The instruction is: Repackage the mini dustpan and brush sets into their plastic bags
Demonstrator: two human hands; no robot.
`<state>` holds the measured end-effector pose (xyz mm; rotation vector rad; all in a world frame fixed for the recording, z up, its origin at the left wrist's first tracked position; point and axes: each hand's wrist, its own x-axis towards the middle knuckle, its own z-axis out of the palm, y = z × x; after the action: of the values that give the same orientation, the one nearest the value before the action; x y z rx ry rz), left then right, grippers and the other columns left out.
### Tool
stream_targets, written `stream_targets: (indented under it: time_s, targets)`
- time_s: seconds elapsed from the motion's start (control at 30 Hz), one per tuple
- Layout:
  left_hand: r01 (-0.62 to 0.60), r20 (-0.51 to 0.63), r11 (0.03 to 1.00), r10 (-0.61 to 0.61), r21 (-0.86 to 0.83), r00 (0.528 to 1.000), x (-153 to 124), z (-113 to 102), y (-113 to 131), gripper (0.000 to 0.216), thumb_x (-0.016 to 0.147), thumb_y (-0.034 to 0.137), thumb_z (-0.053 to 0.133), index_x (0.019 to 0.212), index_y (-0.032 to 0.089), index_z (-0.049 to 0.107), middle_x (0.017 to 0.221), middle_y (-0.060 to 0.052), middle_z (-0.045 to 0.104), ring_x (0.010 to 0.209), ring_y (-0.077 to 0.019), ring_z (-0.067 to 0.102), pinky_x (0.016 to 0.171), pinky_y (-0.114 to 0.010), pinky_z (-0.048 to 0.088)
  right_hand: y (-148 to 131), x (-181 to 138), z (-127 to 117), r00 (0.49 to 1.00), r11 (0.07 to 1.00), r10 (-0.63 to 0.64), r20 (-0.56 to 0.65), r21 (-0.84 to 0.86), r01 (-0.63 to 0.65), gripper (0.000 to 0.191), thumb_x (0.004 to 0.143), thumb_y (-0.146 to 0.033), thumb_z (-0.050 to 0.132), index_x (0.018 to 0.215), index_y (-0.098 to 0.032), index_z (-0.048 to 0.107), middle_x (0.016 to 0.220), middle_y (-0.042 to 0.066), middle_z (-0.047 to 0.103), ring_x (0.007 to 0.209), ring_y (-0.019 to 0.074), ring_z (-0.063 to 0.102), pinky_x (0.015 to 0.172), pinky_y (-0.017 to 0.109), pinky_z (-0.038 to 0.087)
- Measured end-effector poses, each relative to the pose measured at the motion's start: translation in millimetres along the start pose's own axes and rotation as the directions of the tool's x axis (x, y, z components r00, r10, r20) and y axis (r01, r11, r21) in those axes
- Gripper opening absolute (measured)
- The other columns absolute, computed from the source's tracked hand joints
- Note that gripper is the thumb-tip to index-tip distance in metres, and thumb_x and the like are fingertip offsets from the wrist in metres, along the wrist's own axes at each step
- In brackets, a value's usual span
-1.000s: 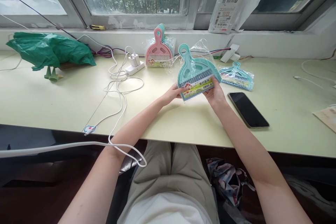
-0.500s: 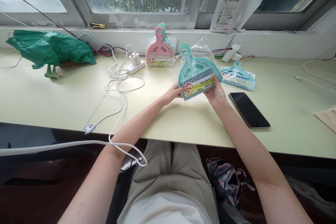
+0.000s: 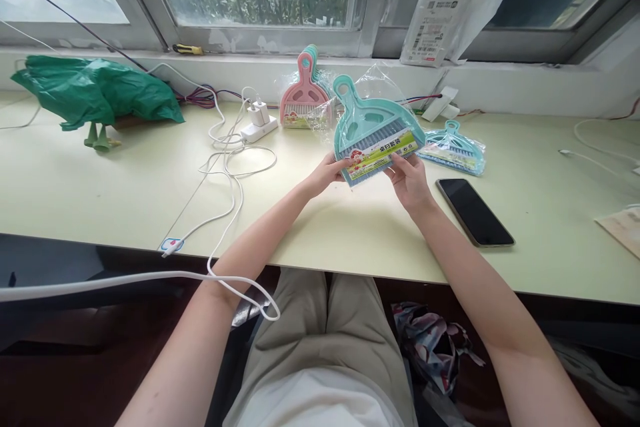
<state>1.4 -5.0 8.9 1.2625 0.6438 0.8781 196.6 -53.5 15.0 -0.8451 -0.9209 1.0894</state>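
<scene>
"Where's the dustpan set (image 3: 367, 111), from where you stand?"

"Held up over the table (image 3: 320, 230), its handle (image 3: 345, 87) pointing to eleven o'clock. The left hand (image 3: 327, 175) clamps it at eight, the right hand (image 3: 413, 181) at five, thumbs on the front (the fingers behind I can't fully make out)."

"Heavy, do you think?"

"Light, I'd judge: thin moulded plastic. The pan looks stiff, the brush (image 3: 373, 139) bristles softer, with some give."

"And that clear wrapper (image 3: 379, 82)?"

"Loose and crinkly past twelve o'clock, probably slick, so it may slip under a thumb. I'd grip through it to the hard rim at three and nine, or take the handle. It doesn't look fragile, though squeezing hard might bend the bristles."

"Anything close by?"

"A phone (image 3: 474, 212), on the table at four o'clock."
</scene>
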Motion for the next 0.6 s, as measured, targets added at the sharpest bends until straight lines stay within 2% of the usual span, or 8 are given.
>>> stream_targets:
  time_s: [0.27, 0.6]
  targets:
    - [0.019, 0.004, 1.000, -0.019, 0.022, 1.000, -2.7, 2.4, 1.1, 0.050, 0.074, 0.042, 0.071, 0.116, 0.017, 0.060, 0.120, -0.011, 0.069, 0.108, -0.0256, 0.066, 0.095, -0.043, 0.052, 5.9, 3.9, -3.8, 0.998, 0.999, -0.029, 0.059, -0.014, 0.029, 0.056, 0.060, -0.031, 0.087, 0.109, -0.031, 0.059, 0.112, -0.003, 0.072, 0.115, 0.0226, 0.065, 0.093, 0.037, 0.060]
    - [0.002, 0.038, 0.999, -0.004, 0.034, 0.999, 1.8, -0.4, -7.1, 0.049, 0.074, 0.043, 0.072, 0.115, 0.019, 0.060, 0.118, -0.010, 0.070, 0.105, -0.0246, 0.067, 0.095, -0.045, 0.052, 15.4, 8.6, -10.0, 0.997, 0.999, -0.033, 0.064, 0.002, 0.033, 0.052, 0.061, -0.028, 0.086, 0.105, -0.031, 0.060, 0.108, -0.003, 0.072, 0.118, 0.0229, 0.063, 0.098, 0.039, 0.058]
